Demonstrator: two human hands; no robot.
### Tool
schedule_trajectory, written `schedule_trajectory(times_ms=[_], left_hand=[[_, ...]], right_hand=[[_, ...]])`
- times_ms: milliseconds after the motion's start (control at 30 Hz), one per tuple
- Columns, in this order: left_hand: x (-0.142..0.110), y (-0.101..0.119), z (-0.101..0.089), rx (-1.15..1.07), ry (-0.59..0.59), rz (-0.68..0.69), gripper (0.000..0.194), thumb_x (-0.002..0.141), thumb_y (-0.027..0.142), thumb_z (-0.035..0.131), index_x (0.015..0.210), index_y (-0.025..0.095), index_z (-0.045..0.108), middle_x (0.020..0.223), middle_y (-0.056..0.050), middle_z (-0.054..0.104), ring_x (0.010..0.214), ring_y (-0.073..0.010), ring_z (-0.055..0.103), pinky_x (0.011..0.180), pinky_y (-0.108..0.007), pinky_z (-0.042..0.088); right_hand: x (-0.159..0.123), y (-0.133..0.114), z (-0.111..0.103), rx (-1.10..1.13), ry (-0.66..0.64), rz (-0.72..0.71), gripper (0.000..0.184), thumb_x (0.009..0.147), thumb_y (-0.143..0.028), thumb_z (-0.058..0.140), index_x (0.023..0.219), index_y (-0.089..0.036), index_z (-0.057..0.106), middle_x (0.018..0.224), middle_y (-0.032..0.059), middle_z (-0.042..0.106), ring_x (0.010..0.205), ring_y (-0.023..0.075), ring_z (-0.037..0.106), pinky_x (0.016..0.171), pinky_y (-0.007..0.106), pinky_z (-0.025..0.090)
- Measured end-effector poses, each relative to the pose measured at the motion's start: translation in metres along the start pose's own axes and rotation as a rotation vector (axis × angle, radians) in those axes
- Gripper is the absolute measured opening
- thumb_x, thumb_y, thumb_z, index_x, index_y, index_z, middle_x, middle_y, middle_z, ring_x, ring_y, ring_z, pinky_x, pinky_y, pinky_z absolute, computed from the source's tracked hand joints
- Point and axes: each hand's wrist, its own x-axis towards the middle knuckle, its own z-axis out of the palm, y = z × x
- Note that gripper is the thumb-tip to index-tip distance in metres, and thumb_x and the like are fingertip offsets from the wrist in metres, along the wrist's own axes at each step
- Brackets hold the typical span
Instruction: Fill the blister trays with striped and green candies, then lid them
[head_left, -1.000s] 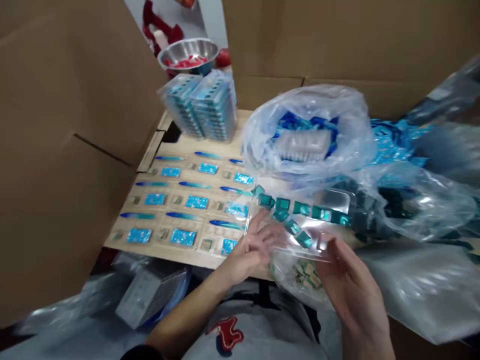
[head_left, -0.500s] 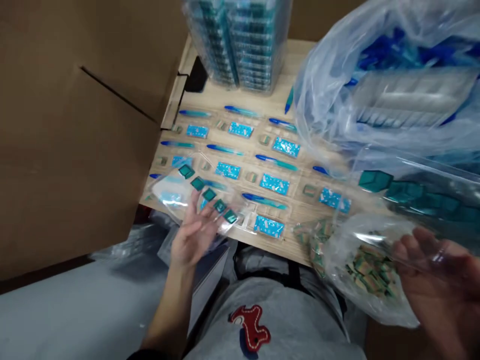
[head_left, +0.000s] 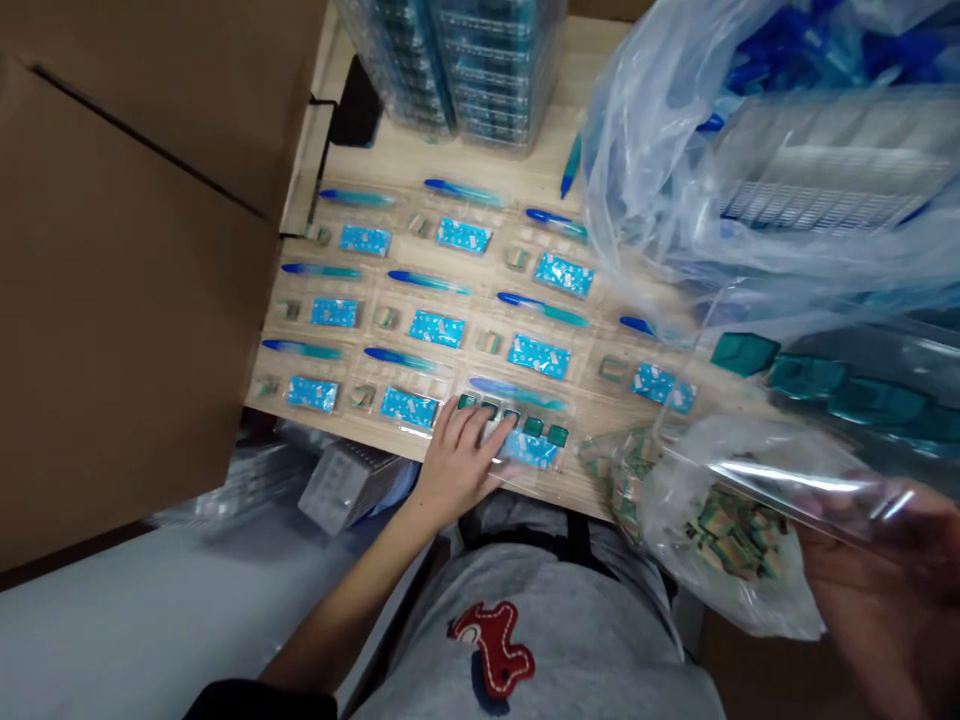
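Note:
My left hand [head_left: 463, 455] lies over the tray at the front edge of the table. Its fingers and thumb press on a clear plastic cover with a row of small teal squares [head_left: 534, 427]. Beneath that cover show a blue pen [head_left: 517, 392] and a blue patterned packet [head_left: 529, 450]. At the right, my right hand [head_left: 877, 570] is closed around the edge of clear plastic covers [head_left: 795, 490] bearing larger-looking teal squares [head_left: 810, 376]; its fingers are partly blurred.
Rows of clear trays, each with a pen, an eraser-like striped block [head_left: 386, 317] and a packet [head_left: 436, 328], cover the table [head_left: 300, 412]. A bag of striped blocks [head_left: 739, 530], a bag of blue pens [head_left: 660, 150], stacked packs [head_left: 487, 80] and cardboard [head_left: 127, 300] surround them.
My left hand has moved right and turned palm down, bringing the cover with teal squares onto the front tray. My right hand still holds its covers. The view has shifted slightly.

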Motion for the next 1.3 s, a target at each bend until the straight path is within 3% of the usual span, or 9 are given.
schedule_trajectory(times_ms=[133,367,533,700,800,933,1000,1167,1300], left_hand=[[-0.004,-0.003,0.0,-0.036,-0.065,0.0,0.081,0.079,0.069,0.064,0.142,0.02,0.049,0.13,-0.016,0.061,0.127,-0.0344,0.052,0.119,-0.055,0.024],[0.003,0.009,0.0,-0.002,0.033,-0.005,0.075,0.088,0.062,0.057,0.142,0.013,0.044,0.131,-0.021,0.058,0.125,-0.035,0.052,0.114,-0.056,0.031],[0.025,0.023,-0.027,-0.204,0.337,-0.023,0.046,0.098,0.025,0.051,0.143,0.017,0.042,0.121,-0.013,0.059,0.12,-0.0235,0.055,0.106,-0.042,0.046],[0.057,0.039,-0.047,-0.046,0.681,0.125,0.038,0.085,0.012,0.068,0.121,0.022,0.058,0.12,-0.007,0.061,0.132,-0.018,0.045,0.118,-0.037,0.035],[0.072,0.046,-0.048,0.034,0.629,0.201,0.022,0.087,0.015,0.069,0.107,0.024,0.064,0.118,-0.004,0.065,0.134,-0.0181,0.045,0.12,-0.039,0.031],[0.082,0.049,-0.04,-0.099,0.467,0.276,0.024,0.096,0.011,0.052,0.115,0.018,0.065,0.113,-0.007,0.072,0.12,-0.0204,0.059,0.109,-0.04,0.046],[0.085,0.047,-0.035,-0.351,0.48,0.148,0.026,0.097,0.01,0.049,0.115,0.019,0.064,0.114,-0.007,0.072,0.114,-0.0193,0.065,0.1,-0.037,0.053],[0.099,0.028,-0.019,-1.296,0.654,-0.591,0.012,0.093,0.018,0.06,0.102,0.024,0.054,0.109,-0.002,0.072,0.097,-0.0155,0.072,0.089,-0.037,0.06],[0.108,0.017,-0.005,-1.618,0.567,-0.855,0.051,0.08,0.017,0.076,0.117,0.028,0.043,0.103,0.001,0.071,0.098,-0.0158,0.073,0.1,-0.041,0.055]], right_hand=[[0.002,-0.002,0.012,0.025,0.035,-0.007,0.025,0.087,-0.033,0.058,0.065,-0.034,0.07,0.098,0.0037,0.065,0.092,0.0216,0.061,0.117,0.047,0.034],[-0.002,0.005,0.021,0.065,-0.105,-0.016,0.011,0.078,-0.034,0.07,0.071,-0.027,0.075,0.078,0.0031,0.07,0.07,0.0167,0.067,0.073,0.029,0.061],[-0.014,0.012,0.043,0.107,-0.445,0.058,0.017,0.078,-0.038,0.08,0.086,-0.022,0.079,0.086,0.0048,0.078,0.074,0.0178,0.075,0.071,0.022,0.063],[-0.019,0.016,0.062,0.189,-0.548,0.087,0.014,0.085,-0.035,0.077,0.094,-0.025,0.079,0.095,0.0033,0.078,0.081,0.0158,0.076,0.077,0.02,0.062],[-0.022,0.018,0.064,0.168,-0.6,0.035,0.012,0.09,-0.033,0.072,0.099,-0.026,0.078,0.101,0.0035,0.077,0.09,0.0176,0.075,0.083,0.023,0.062],[-0.028,0.017,0.061,0.042,-0.748,-0.029,0.023,0.097,-0.04,0.062,0.116,-0.032,0.073,0.121,0.0032,0.071,0.112,0.0205,0.068,0.099,0.032,0.055],[-0.028,0.015,0.06,-0.01,-0.819,-0.086,0.032,0.099,-0.047,0.056,0.126,-0.034,0.067,0.13,0.0032,0.067,0.12,0.0212,0.063,0.104,0.035,0.052],[-0.012,0.009,0.06,-0.208,-0.707,-0.181,0.027,0.097,-0.044,0.061,0.123,-0.038,0.067,0.127,-0.0014,0.068,0.11,0.0151,0.068,0.096,0.022,0.054],[-0.005,0.009,0.059,-0.307,-0.617,-0.225,0.023,0.094,-0.042,0.065,0.117,-0.038,0.069,0.118,-0.002,0.072,0.101,0.0135,0.071,0.088,0.019,0.057]])
